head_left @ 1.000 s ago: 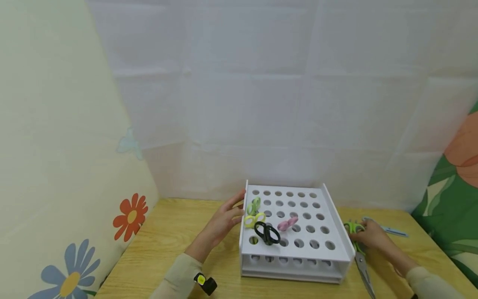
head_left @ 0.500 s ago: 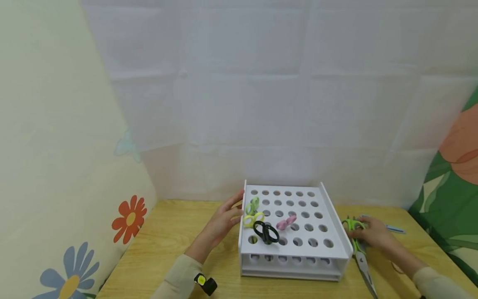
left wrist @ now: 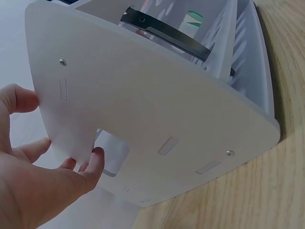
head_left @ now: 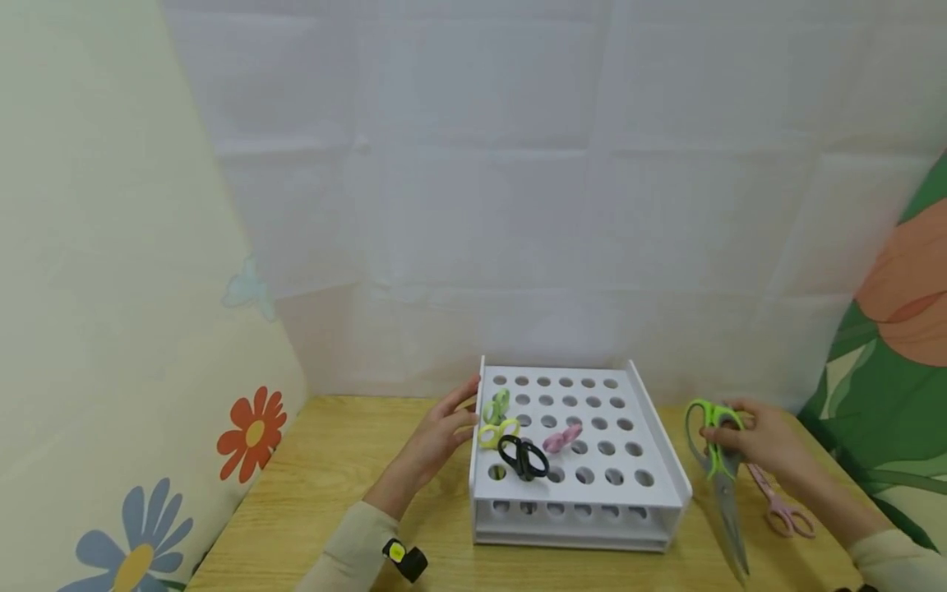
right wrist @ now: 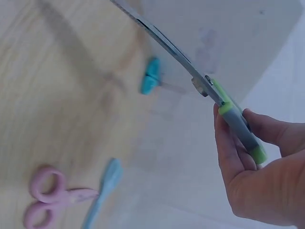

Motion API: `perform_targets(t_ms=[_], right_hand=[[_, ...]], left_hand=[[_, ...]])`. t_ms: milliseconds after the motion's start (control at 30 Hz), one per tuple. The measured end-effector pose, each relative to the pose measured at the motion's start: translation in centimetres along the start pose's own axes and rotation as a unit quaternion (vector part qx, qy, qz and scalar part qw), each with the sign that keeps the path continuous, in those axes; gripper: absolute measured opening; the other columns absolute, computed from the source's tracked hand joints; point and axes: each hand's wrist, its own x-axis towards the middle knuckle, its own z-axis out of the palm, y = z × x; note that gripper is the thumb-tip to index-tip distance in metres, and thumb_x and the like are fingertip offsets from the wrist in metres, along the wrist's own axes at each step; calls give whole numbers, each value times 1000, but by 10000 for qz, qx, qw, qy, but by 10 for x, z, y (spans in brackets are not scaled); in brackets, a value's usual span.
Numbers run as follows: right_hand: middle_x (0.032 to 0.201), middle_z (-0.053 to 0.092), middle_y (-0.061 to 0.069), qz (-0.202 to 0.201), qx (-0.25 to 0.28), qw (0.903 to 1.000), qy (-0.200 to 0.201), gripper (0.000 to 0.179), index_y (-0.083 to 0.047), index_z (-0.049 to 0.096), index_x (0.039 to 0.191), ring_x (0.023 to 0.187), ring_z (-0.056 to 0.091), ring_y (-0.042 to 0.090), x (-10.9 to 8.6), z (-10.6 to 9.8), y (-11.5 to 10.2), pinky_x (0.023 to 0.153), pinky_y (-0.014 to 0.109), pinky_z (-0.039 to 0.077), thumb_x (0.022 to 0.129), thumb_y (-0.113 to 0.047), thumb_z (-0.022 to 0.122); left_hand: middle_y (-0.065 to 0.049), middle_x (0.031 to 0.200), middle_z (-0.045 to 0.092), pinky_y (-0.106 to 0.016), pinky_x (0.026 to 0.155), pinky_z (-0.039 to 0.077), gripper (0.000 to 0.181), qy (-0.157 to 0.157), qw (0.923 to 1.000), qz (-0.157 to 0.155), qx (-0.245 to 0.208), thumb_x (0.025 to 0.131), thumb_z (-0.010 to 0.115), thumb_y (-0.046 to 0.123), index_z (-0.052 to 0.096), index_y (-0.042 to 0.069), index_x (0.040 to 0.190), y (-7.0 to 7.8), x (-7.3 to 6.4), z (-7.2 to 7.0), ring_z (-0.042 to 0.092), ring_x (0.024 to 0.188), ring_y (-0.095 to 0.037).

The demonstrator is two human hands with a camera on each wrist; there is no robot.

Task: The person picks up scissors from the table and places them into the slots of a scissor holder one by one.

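Observation:
A white rack (head_left: 661, 436) with rows of round holes stands on the wooden table. Green (head_left: 500, 404), yellow (head_left: 497, 432), black (head_left: 524, 459) and pink (head_left: 562, 438) scissors stand in its holes, handles up. My left hand (head_left: 464, 409) rests with straight fingers against the rack's left side wall (left wrist: 143, 109). My right hand (head_left: 732, 440) grips the green-and-grey handles of large scissors (head_left: 714, 460), held off the table right of the rack, blades (head_left: 732, 534) pointing down. In the right wrist view the fingers (right wrist: 228, 152) curl round the handle (right wrist: 238, 129).
Small pink scissors (head_left: 778, 503) lie on the table under my right hand; the right wrist view shows them (right wrist: 52, 198) beside a light blue tool (right wrist: 107, 183) and a teal piece (right wrist: 151, 76). White sheeting hangs behind, flowered panels at both sides.
My right hand has lifted the green scissors off the table and up beside the rack, uncovering the pink scissors. The left hand has stayed on the rack's wall.

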Motion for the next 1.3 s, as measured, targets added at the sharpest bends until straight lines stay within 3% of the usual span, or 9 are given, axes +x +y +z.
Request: perform_targets(t_ms=[100,233,500,667,900,1000,1133,1167,1300], right_hand=[[108,69,24,31,-294,9996,41,73,13,46,139,89,67,26,-7,-11,-14,68,37,56,94,-36,76],[114,68,29,134,89,9999,-51,81,14,35,146,92,69,27,-14,-24,-33,72,40,57,96,-37,73],[111,69,18,-124,535,9984,92,89,12,17,155,90,70,16,-21,-37,-72,74,32,57,99,-34,69],[100,73,7,-356,638,9967,351,70,4,34,146,86,70,18,-24,-45,-91,71,33,58,98,-32,71],[95,74,5,-702,19,9929,957,54,-7,50,132,83,66,13,-26,-46,-106,64,26,50,97,-42,70],[96,75,3,-948,341,9881,1163,42,-10,54,124,76,66,9,-25,-39,-110,62,23,47,96,-36,72],[106,76,2,-1367,1533,9727,1080,38,-4,53,124,85,71,9,-20,-28,-114,71,18,53,96,-19,73],[109,75,3,-1473,1765,9676,1047,38,-1,52,124,95,71,10,-18,-25,-114,77,18,54,96,-15,73],[101,76,-2,-1617,1908,9593,1310,36,-2,56,121,92,70,7,-11,-14,-115,66,18,54,93,-12,76]], left_hand=[[-9,163,26,-50,110,37,67,-34,10000,-17,-12,97,56,4,35,14,160,0,0,0,30,145,-34],[-10,163,26,-48,110,37,68,-76,9999,-33,-60,97,55,3,33,13,160,2,0,2,30,144,-33],[-12,162,27,-51,111,36,69,-31,9999,48,-99,95,57,5,33,12,160,1,-1,1,32,143,-35],[-10,163,28,-49,111,35,71,-34,9994,125,335,94,57,7,32,13,161,0,0,2,35,142,-33],[-10,163,29,-44,109,37,73,-26,9943,203,1045,94,56,13,30,15,162,2,-3,5,38,142,-33],[-9,163,29,-45,110,36,73,-4,9937,197,1099,94,56,13,30,16,162,3,-4,5,38,142,-33],[-8,163,30,-47,111,35,72,3,9936,180,1117,94,56,15,31,17,162,4,-5,5,38,141,-32],[-7,163,30,-47,111,35,72,2,9936,166,1120,95,56,15,31,18,162,4,-5,5,38,141,-32],[-5,163,29,-48,112,34,72,-16,9934,134,1136,95,57,16,31,19,162,5,-6,4,37,142,-31]])
